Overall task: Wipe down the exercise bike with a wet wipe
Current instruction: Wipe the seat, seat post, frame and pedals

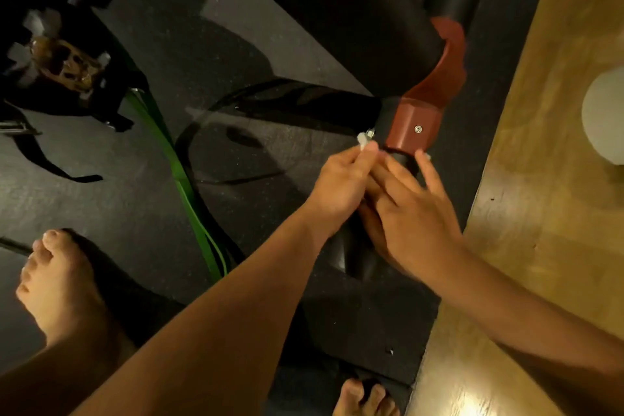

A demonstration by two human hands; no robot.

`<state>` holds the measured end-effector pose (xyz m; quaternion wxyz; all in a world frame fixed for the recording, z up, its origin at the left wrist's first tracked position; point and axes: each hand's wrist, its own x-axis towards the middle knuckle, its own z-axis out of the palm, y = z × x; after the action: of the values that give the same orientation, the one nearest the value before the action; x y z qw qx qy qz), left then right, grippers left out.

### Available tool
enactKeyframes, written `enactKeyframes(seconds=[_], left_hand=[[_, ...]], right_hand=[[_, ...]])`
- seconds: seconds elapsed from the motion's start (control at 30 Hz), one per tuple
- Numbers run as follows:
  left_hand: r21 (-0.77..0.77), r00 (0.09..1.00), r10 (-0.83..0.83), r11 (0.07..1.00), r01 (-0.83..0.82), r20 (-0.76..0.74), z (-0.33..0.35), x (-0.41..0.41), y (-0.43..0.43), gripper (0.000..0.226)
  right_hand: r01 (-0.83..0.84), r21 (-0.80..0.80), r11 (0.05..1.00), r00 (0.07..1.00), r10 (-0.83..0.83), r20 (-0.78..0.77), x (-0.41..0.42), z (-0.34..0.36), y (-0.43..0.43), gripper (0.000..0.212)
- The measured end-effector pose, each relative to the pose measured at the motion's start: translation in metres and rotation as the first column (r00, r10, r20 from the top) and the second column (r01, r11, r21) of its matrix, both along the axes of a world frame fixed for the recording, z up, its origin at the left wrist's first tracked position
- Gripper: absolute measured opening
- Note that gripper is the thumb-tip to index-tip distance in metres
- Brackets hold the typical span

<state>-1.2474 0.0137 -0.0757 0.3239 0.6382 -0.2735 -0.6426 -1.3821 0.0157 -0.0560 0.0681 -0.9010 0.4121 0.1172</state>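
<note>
The exercise bike's black tube (361, 260) runs up from the lower middle to a reddish-brown bracket (417, 127) with one screw. My left hand (341, 184) pinches a small white wet wipe (363, 140) beside the tube, just left of the bracket. My right hand (415, 209) lies over the tube with straight, spread fingers, fingertips touching the tube below the bracket. Both hands overlap, and most of the wipe is hidden by the left fingers.
A dark mat (209, 54) covers the floor. A green band (189, 186) trails across it. Black straps and a bag (64, 67) lie at the left. Bare feet (57, 284) stand low left and bottom middle. Wooden floor (526, 199) with a pale round object (606, 118) lies right.
</note>
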Motion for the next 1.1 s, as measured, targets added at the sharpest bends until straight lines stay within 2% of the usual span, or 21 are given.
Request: enactKeyframes(seconds=[0.13,0.2,0.33,0.47,0.57,0.63,0.7,0.77,0.83,0.93,0.97,1.03,1.07,1.1], left_hand=[[0.113,0.988,-0.009,0.994,-0.008,0.155,0.013,-0.011,0.065,0.040],[0.114,0.958,0.003,0.993,-0.037,0.285,0.014,-0.014,0.093,0.045],[-0.010,0.854,-0.074,0.996,0.093,0.515,0.011,-0.019,0.090,0.042],[-0.034,0.773,-0.089,0.989,0.142,0.629,0.009,-0.010,0.035,0.032],[-0.071,0.791,-0.076,0.986,0.149,0.607,0.013,-0.005,0.010,0.023],[-0.026,0.744,-0.139,0.978,0.206,0.654,0.019,-0.008,0.025,0.032],[-0.026,0.677,-0.148,0.970,0.241,0.721,0.026,-0.013,0.055,0.035],[-0.038,0.661,-0.164,0.959,0.280,0.732,0.033,-0.018,0.079,0.040],[-0.038,0.649,-0.184,0.949,0.313,0.738,0.034,-0.023,0.078,0.049],[-0.055,0.549,-0.193,0.913,0.404,0.813,0.026,-0.032,0.041,0.058],[-0.083,0.545,-0.180,0.903,0.422,0.819,0.023,-0.036,0.026,0.060],[-0.137,0.587,-0.153,0.897,0.420,0.795,0.020,-0.045,0.014,0.063],[-0.140,0.612,-0.155,0.904,0.405,0.776,0.021,-0.046,0.018,0.064],[-0.110,0.637,-0.182,0.914,0.391,0.749,0.023,-0.044,0.028,0.067]], right_hand=[[-0.032,0.047,0.998,0.971,0.020,0.239,-0.018,-0.006,0.070,0.046],[-0.019,0.010,1.000,0.942,0.014,0.336,-0.022,-0.017,0.078,0.044],[0.197,0.029,0.980,0.794,-0.176,0.582,-0.022,-0.030,0.091,0.040],[0.340,0.052,0.939,0.685,-0.285,0.671,-0.030,-0.037,0.063,0.039],[0.535,0.082,0.841,0.618,-0.456,0.640,-0.030,-0.042,0.035,0.036],[0.607,0.155,0.780,0.568,-0.562,0.601,-0.025,-0.044,0.048,0.039],[0.631,0.310,0.711,0.470,-0.668,0.577,-0.020,-0.042,0.085,0.043],[0.629,0.504,0.592,0.335,-0.792,0.511,-0.014,-0.035,0.117,0.047],[0.598,0.634,0.491,0.204,-0.857,0.472,-0.011,-0.028,0.120,0.044],[0.519,0.715,0.469,0.062,-0.855,0.515,-0.010,-0.025,0.067,0.027],[0.494,0.764,0.415,-0.007,-0.877,0.481,-0.012,-0.027,0.045,0.029],[0.447,0.866,0.225,-0.153,-0.935,0.321,-0.013,-0.031,0.016,0.039],[0.427,0.886,0.183,-0.177,-0.944,0.280,-0.013,-0.034,0.016,0.039],[0.429,0.881,0.199,-0.141,-0.949,0.283,-0.014,-0.037,0.026,0.037]])
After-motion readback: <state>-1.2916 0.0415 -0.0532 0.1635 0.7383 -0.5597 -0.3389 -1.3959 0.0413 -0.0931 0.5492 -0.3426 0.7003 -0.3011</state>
